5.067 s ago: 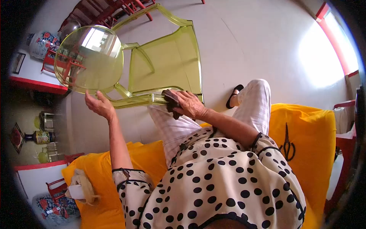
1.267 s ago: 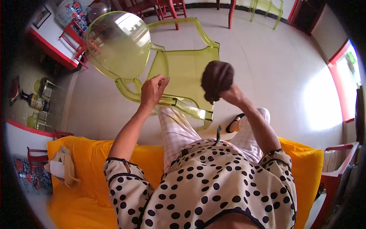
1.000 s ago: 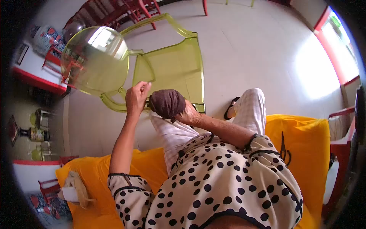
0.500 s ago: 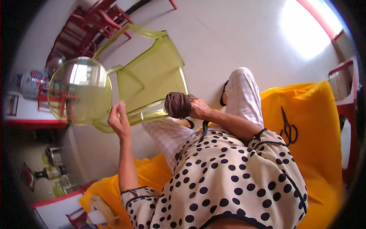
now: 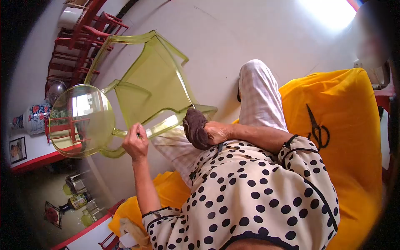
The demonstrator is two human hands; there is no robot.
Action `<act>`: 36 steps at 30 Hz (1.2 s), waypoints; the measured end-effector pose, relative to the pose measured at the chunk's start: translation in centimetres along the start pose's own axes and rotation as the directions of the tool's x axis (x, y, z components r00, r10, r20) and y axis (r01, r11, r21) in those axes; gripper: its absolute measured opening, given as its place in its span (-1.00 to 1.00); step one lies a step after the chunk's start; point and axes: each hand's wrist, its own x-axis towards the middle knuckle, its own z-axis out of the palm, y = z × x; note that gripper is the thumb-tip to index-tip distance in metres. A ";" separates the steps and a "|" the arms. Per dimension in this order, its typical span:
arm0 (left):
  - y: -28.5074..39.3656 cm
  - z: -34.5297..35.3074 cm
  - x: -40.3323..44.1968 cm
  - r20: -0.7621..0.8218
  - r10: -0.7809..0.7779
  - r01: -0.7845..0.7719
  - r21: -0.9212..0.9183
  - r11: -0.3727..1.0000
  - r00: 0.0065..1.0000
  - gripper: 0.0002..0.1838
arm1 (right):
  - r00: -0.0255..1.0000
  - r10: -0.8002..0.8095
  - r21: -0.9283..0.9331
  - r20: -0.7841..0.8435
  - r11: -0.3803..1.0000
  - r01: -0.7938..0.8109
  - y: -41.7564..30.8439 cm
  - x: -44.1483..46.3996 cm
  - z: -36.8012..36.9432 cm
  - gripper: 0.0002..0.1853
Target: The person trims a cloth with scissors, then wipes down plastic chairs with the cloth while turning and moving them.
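My right hand [image 5: 217, 133] is closed around a bunched dark brown cloth [image 5: 196, 129] that looks knitted, held above my lap. To its left my left hand [image 5: 136, 141] is raised with the fingertips pinched together. Whatever sits in that pinch, if anything, is too small to make out. Behind my left hand stands a see-through yellow-green plastic chair [image 5: 150, 77] with a round back panel. Black scissors [image 5: 317, 129] lie on the yellow cover [image 5: 346, 175] to my right.
Red wooden furniture [image 5: 77, 50] lines the wall at upper left, near a patterned porcelain vase [image 5: 35, 118]. A framed picture [image 5: 17, 149] is at far left. Pale floor [image 5: 216, 33] spreads ahead of my knees. A blurred dark shape [image 5: 373, 37] is at upper right.
My view has shifted, so the surroundings sit differently. The brown cloth has turned more upright in my right hand. My left hand, still pinched, has come slightly lower.
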 end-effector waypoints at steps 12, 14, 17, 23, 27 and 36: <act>-12.0 3.0 8.1 0.205 -0.101 0.087 0.076 0.993 0.974 -0.71 | 0.974 0.080 -0.041 0.213 0.996 -0.073 0.3 0.6 0.5 -0.80; -15.0 4.4 9.3 0.188 -0.083 0.063 0.107 0.992 0.979 -0.71 | 0.978 0.064 -0.027 0.199 0.998 -0.060 0.2 0.9 0.5 -0.80; -16.8 6.1 11.3 0.212 -0.093 0.050 0.200 0.979 0.973 -0.68 | 0.980 0.095 0.001 0.175 0.995 -0.097 0.8 0.7 1.3 -0.80; -22.9 9.0 13.6 0.231 -0.140 0.091 0.211 0.973 0.963 -0.58 | 0.933 0.240 -0.035 0.269 0.970 -0.240 -0.7 0.7 -0.4 -0.75; -20.5 7.7 14.1 0.258 -0.236 0.170 0.253 0.952 0.937 -0.53 | 0.938 0.216 -0.017 0.271 0.975 -0.220 -1.2 1.0 -0.5 -0.68; -19.2 8.2 13.7 0.230 -0.276 0.198 0.310 0.930 0.933 -0.51 | 0.967 0.169 0.022 0.193 0.984 -0.176 1.7 1.1 2.3 -0.70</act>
